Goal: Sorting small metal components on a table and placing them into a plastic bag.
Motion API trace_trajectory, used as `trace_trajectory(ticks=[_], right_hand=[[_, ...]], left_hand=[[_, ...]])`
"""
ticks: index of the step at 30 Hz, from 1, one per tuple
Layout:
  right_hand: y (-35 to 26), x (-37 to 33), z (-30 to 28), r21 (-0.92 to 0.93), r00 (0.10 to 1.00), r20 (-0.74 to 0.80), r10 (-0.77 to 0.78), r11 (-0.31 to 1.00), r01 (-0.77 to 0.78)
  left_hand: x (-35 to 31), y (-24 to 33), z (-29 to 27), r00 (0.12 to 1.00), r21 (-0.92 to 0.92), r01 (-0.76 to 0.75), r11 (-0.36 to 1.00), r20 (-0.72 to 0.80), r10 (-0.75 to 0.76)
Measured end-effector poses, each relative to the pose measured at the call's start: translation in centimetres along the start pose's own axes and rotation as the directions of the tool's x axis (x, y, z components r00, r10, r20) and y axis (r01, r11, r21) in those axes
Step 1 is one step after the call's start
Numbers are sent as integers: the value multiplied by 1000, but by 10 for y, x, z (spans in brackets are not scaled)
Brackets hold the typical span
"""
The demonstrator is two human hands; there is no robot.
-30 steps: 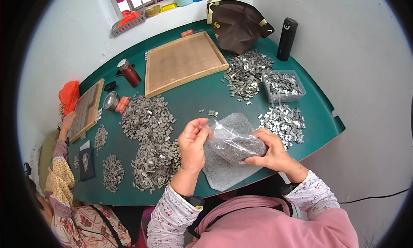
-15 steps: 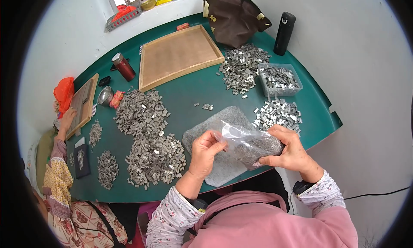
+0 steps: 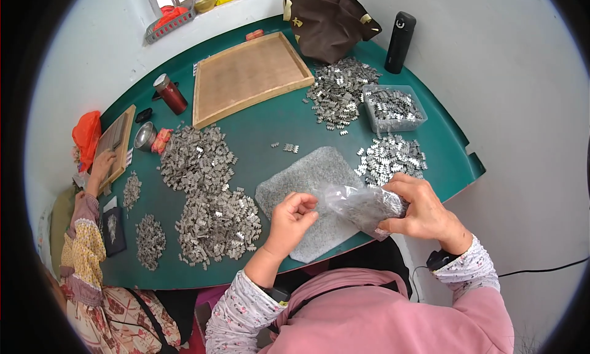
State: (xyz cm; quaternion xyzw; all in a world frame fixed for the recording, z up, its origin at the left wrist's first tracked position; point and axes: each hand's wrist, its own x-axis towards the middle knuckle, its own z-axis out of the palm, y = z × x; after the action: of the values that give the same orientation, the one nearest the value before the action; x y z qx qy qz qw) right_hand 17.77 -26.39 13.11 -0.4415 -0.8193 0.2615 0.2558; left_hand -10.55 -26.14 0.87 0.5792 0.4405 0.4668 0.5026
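My right hand (image 3: 424, 211) grips a clear plastic bag (image 3: 359, 206) by its filled end, thumb on the near side and fingers over the far side. Small dark grey pieces fill that end, too blurred to make out singly. The bag's crumpled loose mouth points left. Just off that mouth is my left hand (image 3: 292, 224), its fingers half curled and the thumb apart from them, with nothing visible between. Below both hands lies a grey felt mat (image 3: 313, 237) at the table's near edge. Beyond the bag spreads a heap of shiny zigzag metal pieces (image 3: 393, 158).
A clear plastic box (image 3: 402, 126) holds more metal pieces. Large heaps (image 3: 218, 228) lie left of the mat. Farther back stand a wooden tray (image 3: 252, 77), a brown bag (image 3: 329, 25), a black bottle (image 3: 401, 43) and a red cup (image 3: 170, 94). At far left a co-worker's hand (image 3: 103, 165) touches another tray.
My left hand has let go of the bag's mouth and moved slightly away from it. My right hand has tilted the bag, its filled end still gripped. The view has shifted a little.
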Motion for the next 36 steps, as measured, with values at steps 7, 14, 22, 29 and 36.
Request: trace_trajectory(ticks=[7,14,22,29,36], right_hand=[[-5,7,-3,-82,999,38,-8,997,11],[-15,27,-9,-119,992,112,-54,991,67],[-19,37,-11,-97,989,137,-59,993,73],[-21,38,-13,-116,994,74,-83,989,91],[-22,45,-12,-130,993,107,-50,989,64]], left_hand=[[-14,29,7,911,620,-409,669,227,346],[-11,31,-7,934,652,-356,670,218,284],[-1,39,10,949,398,-270,877,-48,313],[7,28,1,956,353,-248,902,-62,287],[10,13,-11,982,261,-128,957,-100,159]])
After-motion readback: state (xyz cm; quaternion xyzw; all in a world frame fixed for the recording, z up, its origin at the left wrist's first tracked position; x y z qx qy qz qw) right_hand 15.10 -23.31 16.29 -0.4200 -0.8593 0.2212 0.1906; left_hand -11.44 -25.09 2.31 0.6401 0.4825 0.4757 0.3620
